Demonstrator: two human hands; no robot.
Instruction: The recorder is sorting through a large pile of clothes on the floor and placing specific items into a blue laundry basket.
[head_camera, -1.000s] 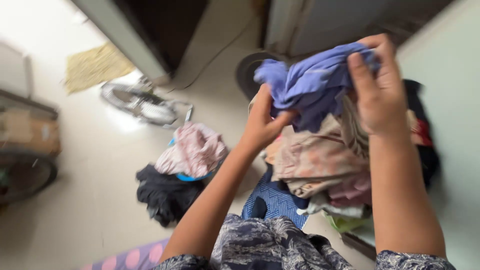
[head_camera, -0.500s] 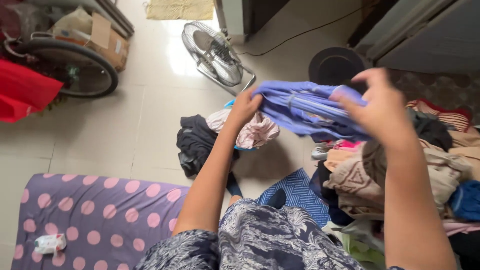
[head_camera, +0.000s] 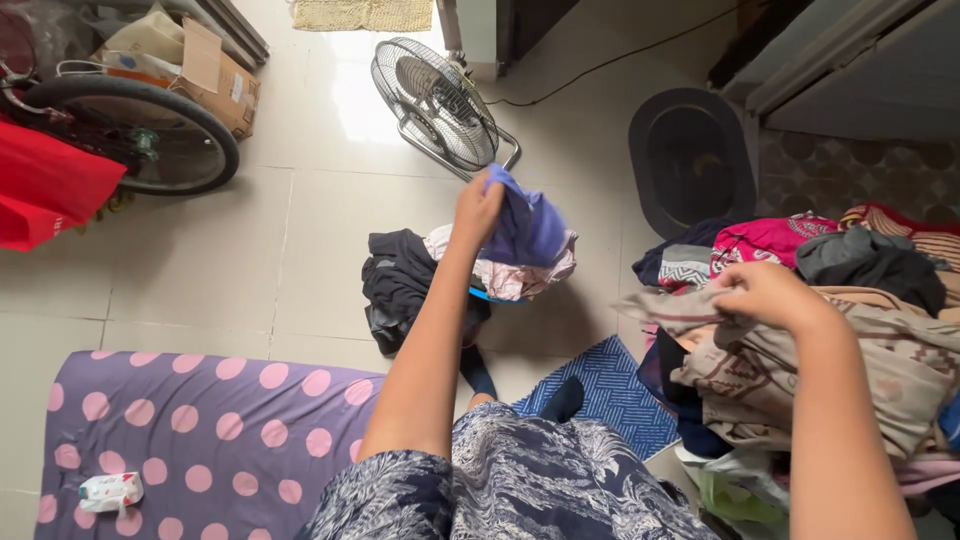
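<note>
Hanging from the left hand (head_camera: 478, 205), a blue-violet garment (head_camera: 525, 228) droops toward four o'clock of the fist, its long axis running down and to the right from the pinch. The fingers are closed tight on one bunched end of the cloth, so the rest dangles free above a small floor pile: a pink-and-white garment (head_camera: 505, 275) directly beneath it and a black garment (head_camera: 398, 285) at about nine o'clock of that. The left arm is stretched well forward, and it alone has the blue-violet piece; the right hand is well apart from it, off at four o'clock.

The right hand (head_camera: 765, 295) rests on a beige patterned cloth (head_camera: 800, 375) at the top of a large heap of clothes (head_camera: 880, 260), its fingers curled into the fabric and gripping a fold. In that heap a magenta piece and a dark grey piece lie at twelve to one o'clock of the hand.

Farther out, a metal floor fan (head_camera: 435, 100) stands at twelve o'clock of the left hand, tilted on its frame, and a dark oval basin (head_camera: 690, 160) sits on the tiles at two o'clock. A bicycle wheel (head_camera: 125, 135) and a cardboard box (head_camera: 200, 75) are at ten o'clock. Near the person's lap lie a purple mat with pink dots (head_camera: 200, 430) and a blue woven mat (head_camera: 610, 400).
</note>
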